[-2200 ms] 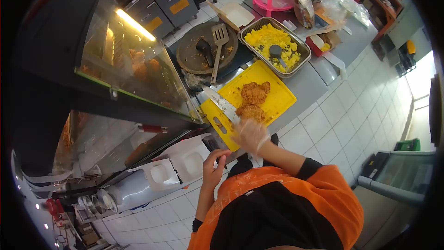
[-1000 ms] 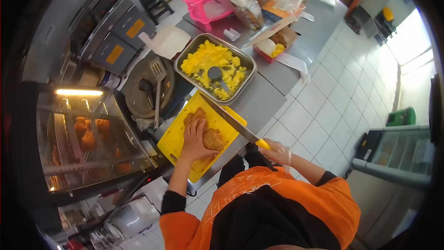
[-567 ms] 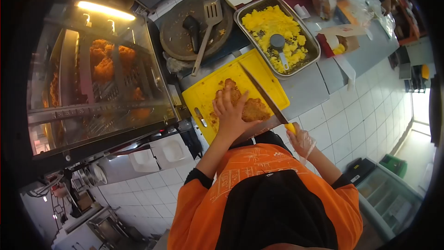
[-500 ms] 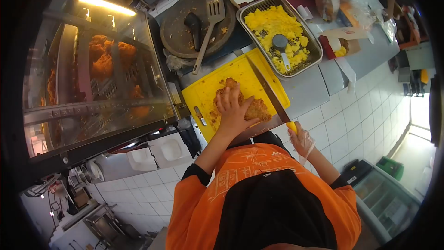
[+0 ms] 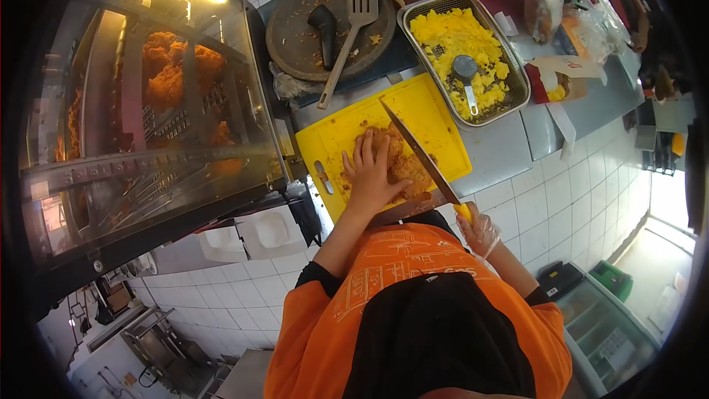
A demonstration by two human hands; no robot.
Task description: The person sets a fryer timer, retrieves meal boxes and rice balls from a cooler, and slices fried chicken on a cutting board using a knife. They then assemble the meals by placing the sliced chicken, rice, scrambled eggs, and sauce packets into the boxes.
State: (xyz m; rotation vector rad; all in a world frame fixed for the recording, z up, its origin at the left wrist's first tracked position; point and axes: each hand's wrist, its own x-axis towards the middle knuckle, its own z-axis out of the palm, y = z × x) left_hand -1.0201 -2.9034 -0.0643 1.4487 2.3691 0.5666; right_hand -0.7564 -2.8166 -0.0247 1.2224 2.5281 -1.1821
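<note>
A piece of breaded fried chicken (image 5: 412,170) lies on a yellow cutting board (image 5: 436,107). My left hand (image 5: 371,179) rests on its left part, palm down and fingers spread, covering some of it. My right hand (image 5: 478,230), in a clear plastic glove, is closed round the yellow handle of a long knife (image 5: 422,155). The blade runs slantwise across the board, along the chicken's right side and overlapping it in this view. Its tip points to the board's far side, right of my left fingertips. Brown crumbs are scattered over the board.
Behind the board, a slotted spatula (image 5: 343,48) and a black-handled tool (image 5: 325,37) lie on a round, dark slab (image 5: 284,33). A metal tray (image 5: 524,96) of yellow food with a scoop (image 5: 465,70) stands at right. A glass display case (image 5: 185,103) with fried chicken borders the left.
The knife has shifted left across the board, from beside the chicken to over its right part. My left hand's fingers have drawn closer together on the chicken. The whole view has shifted slightly.
</note>
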